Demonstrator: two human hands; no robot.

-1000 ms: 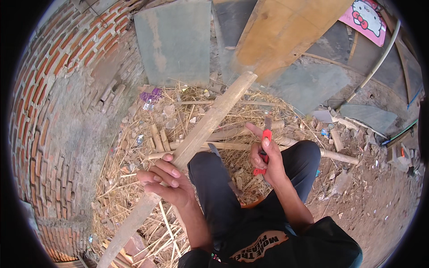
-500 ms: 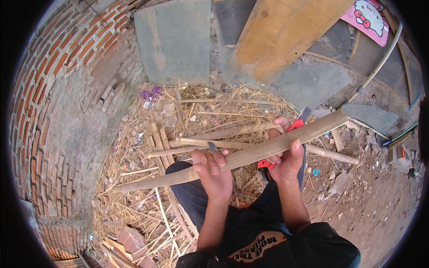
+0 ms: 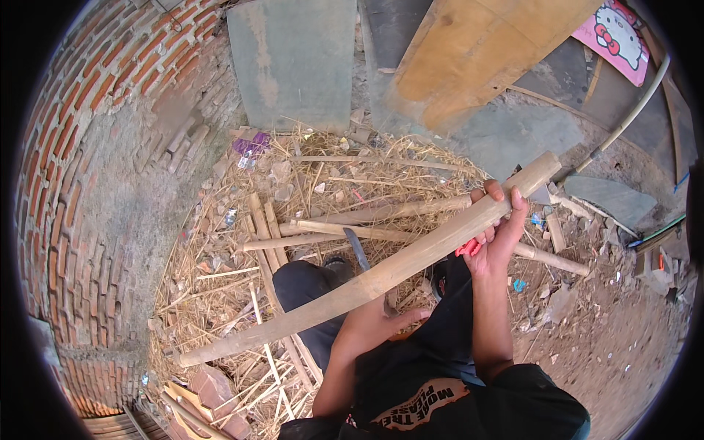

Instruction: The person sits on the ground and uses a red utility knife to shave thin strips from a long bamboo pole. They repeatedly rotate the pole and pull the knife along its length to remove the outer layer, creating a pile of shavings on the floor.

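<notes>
A long, pale bamboo strip (image 3: 367, 286) slants across my lap, its lower end at the left and its upper end at the right. My right hand (image 3: 499, 235) is closed around the strip near its upper end. A red object (image 3: 469, 248) also shows in that hand, mostly hidden behind the strip. My left hand (image 3: 374, 323) is below the strip, over my lap, its thumb stretched out to the right and its other fingers largely hidden. A dark, curved blade (image 3: 357, 249) sticks out past the strip's far edge, beyond my left hand.
Bamboo poles (image 3: 374, 214) and split strips (image 3: 265, 231) lie on straw-strewn ground (image 3: 198, 293). A brick wall (image 3: 81, 205) rises at the left. Grey sheets (image 3: 293, 66) and an orange-brown board (image 3: 469, 59) lean at the back. Broken brick (image 3: 213, 389) lies front left.
My left hand has let go of the bamboo strip and dropped beneath it, toward my lap. The strip now tilts more steeply, with its left end lower. My right hand has risen slightly, still holding it.
</notes>
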